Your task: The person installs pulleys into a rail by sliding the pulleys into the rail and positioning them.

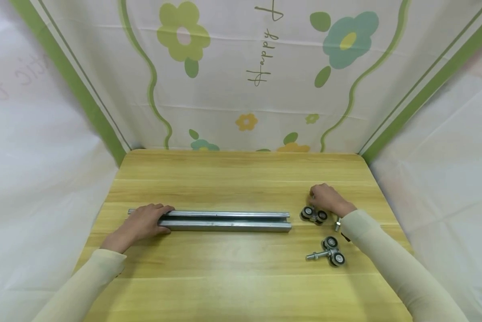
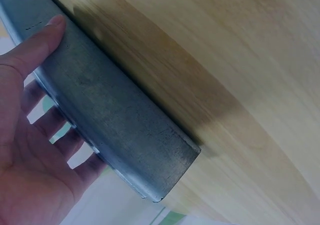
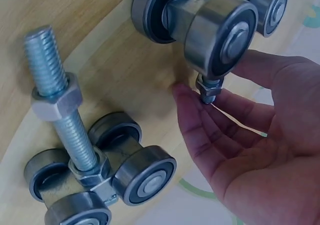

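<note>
My left hand [image 1: 144,222] grips the left part of a grey metal channel rail [image 1: 229,226] lying across the table. In the left wrist view the thumb presses the rail's side [image 2: 115,110], and the fingers reach over the opposite edge. To the right of the rail, my right hand [image 1: 327,199] pinches the threaded bolt [image 3: 209,88] of a roller trolley [image 1: 313,215], its wheels toward me. A second trolley [image 1: 333,251] lies nearer me, its bolt pointing left. Beside my right wrist a further bolt [image 1: 337,224] shows, partly hidden. The right wrist view has another trolley [image 3: 100,175], bolt upright.
The wooden table [image 1: 225,281] carries these parts. Behind it hangs a white cloth [image 1: 225,89] printed with flowers, and white sheets [image 1: 446,179] close in both sides.
</note>
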Tool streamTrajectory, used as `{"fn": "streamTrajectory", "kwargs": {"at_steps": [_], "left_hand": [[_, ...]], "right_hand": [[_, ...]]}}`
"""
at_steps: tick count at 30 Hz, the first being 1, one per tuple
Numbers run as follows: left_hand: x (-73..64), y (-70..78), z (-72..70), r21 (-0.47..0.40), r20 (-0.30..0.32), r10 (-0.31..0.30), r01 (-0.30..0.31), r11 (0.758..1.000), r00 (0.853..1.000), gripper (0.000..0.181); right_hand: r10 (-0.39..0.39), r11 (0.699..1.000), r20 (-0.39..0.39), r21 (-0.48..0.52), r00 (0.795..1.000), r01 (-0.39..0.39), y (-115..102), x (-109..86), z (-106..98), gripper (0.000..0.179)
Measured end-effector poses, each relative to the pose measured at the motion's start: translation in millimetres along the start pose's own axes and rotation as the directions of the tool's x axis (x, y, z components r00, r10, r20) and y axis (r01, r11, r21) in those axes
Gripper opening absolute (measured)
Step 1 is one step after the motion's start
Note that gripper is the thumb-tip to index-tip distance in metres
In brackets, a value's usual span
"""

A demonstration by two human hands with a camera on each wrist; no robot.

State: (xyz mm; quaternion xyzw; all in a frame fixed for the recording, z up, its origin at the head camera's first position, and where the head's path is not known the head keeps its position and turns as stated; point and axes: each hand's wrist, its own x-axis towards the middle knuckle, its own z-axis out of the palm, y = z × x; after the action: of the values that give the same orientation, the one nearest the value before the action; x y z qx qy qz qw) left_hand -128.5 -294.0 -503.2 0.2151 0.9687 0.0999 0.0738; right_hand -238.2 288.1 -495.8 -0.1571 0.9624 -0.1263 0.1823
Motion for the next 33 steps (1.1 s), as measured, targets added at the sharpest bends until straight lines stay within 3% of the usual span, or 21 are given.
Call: {"fn": "streamTrajectory", "kwargs": {"at_steps": [9,20,33], "left_hand": [[-0.7,1.9,-1.6,-0.010,-0.015,0.003,-0.003,1.000,1.000,0.064],[-0.5,0.9,1.6,-0.010,-0.031,0.015,-0.016,1.000,0.999,0.064],[-1.3,0.4,4.8,0.004,-0.055,0.015,-0.015,1.000,0.998,0.065]], "right_hand": [[-0.027,0.999,-0.059,0.027,0.998,0.029,5,5.8,2,0.030],[-0.049,0.995,-0.139,0.075,0.989,0.060,10,6.4,0,0.013],[-0.133,0.989,-0.272,0.020,0.953,0.144,-7,-12.7,-13,0.013]]}}
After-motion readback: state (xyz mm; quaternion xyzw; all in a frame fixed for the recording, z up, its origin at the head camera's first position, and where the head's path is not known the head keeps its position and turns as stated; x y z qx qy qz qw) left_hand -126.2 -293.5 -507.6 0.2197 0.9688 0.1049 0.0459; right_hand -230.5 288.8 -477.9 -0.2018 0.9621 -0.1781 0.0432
